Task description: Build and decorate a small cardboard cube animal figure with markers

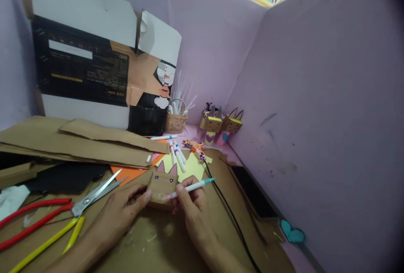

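A small cardboard cat head (pixel 164 184) with pink-lined pointed ears and two dark eyes lies on the cardboard-covered table. My left hand (pixel 131 203) grips its left side, thumb on the front face and fingers mostly hidden. In my right hand (pixel 192 201) is a white felt-tip marker (pixel 194 186) with a teal end and a pink tip. That tip points at the lower middle of the cat's face, where a pale round mark shows; whether it touches the surface I cannot tell. Yellow paper (pixel 192 167) and several loose markers (pixel 178 155) lie behind the head.
Red-handled scissors (pixel 85 201) lie open at left, blades toward my left arm, beside a yellow-handled tool (pixel 47 243). A black cord (pixel 227 205) runs from a patterned glue gun (pixel 197 148). A phone (pixel 252 191) lies along the right wall. Finished cat figures (pixel 214 125) stand behind.
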`<state>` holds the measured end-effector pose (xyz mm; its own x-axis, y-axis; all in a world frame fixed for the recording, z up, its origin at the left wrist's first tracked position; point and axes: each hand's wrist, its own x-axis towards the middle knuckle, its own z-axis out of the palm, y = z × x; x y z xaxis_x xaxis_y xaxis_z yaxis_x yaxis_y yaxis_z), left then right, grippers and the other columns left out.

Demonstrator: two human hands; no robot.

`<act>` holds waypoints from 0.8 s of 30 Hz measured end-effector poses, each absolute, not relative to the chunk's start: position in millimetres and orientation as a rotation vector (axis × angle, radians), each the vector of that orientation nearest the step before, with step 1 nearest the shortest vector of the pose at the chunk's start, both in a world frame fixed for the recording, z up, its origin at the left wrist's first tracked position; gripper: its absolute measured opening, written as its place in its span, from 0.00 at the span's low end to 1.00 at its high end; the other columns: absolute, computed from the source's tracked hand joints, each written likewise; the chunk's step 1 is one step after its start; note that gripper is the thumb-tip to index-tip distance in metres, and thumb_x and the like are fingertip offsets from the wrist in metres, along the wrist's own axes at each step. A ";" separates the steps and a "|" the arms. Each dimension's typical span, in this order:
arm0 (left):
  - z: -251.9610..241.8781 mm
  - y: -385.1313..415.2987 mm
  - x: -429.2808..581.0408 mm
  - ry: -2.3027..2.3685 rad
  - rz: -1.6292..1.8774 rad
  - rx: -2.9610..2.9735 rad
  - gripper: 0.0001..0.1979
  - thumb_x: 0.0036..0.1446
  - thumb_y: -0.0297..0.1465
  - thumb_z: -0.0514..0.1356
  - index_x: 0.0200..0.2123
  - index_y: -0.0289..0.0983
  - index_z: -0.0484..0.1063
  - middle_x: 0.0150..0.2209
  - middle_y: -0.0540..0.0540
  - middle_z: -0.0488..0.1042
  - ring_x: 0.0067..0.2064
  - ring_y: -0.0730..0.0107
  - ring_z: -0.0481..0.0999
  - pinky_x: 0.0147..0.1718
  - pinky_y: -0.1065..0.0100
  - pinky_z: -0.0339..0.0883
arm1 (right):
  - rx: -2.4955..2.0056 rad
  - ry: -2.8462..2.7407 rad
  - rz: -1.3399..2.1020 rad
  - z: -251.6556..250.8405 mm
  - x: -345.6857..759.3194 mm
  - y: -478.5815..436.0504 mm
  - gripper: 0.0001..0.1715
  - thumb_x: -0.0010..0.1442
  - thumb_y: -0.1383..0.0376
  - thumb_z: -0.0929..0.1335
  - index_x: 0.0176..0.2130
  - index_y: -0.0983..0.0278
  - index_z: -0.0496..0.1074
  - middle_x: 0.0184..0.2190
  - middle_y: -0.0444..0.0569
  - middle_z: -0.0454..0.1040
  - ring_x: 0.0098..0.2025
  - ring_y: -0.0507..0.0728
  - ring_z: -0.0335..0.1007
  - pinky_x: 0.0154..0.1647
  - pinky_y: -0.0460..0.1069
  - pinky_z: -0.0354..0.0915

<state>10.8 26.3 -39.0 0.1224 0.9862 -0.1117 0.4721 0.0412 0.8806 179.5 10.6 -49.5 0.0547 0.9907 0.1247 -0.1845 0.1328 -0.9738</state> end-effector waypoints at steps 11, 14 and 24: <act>-43.6 26.1 6.0 1.495 0.750 1.491 0.23 0.55 0.52 0.48 0.29 0.39 0.69 0.17 0.54 0.62 0.16 0.71 0.62 0.16 0.71 0.54 | -0.955 -1.062 1.222 -48.3 180.2 7.3 0.21 0.55 0.48 0.66 0.27 0.62 0.61 0.17 0.38 0.62 0.19 0.50 0.60 0.22 0.44 0.58; -38.4 34.8 -5.4 1.619 0.879 1.552 0.19 0.54 0.48 0.52 0.32 0.38 0.71 0.23 0.50 0.70 0.23 0.66 0.70 0.21 0.70 0.60 | -0.979 -1.069 1.177 -47.6 183.0 6.7 0.24 0.56 0.47 0.65 0.22 0.63 0.61 0.17 0.40 0.61 0.19 0.49 0.57 0.20 0.44 0.56; -3.4 108.6 1.5 1.790 0.698 1.886 0.07 0.48 0.32 0.60 0.22 0.36 0.73 0.24 0.46 0.74 0.32 0.61 0.73 0.33 0.65 0.61 | -1.088 -1.231 1.028 -44.0 184.1 8.8 0.17 0.52 0.54 0.68 0.22 0.62 0.62 0.16 0.39 0.59 0.19 0.50 0.54 0.18 0.45 0.53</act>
<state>1.5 108.6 -3.4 0.0319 0.9979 0.0568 0.7727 -0.0607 0.6318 184.1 8.8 -44.0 0.0697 0.9796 0.1882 -0.0104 0.1894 -0.9818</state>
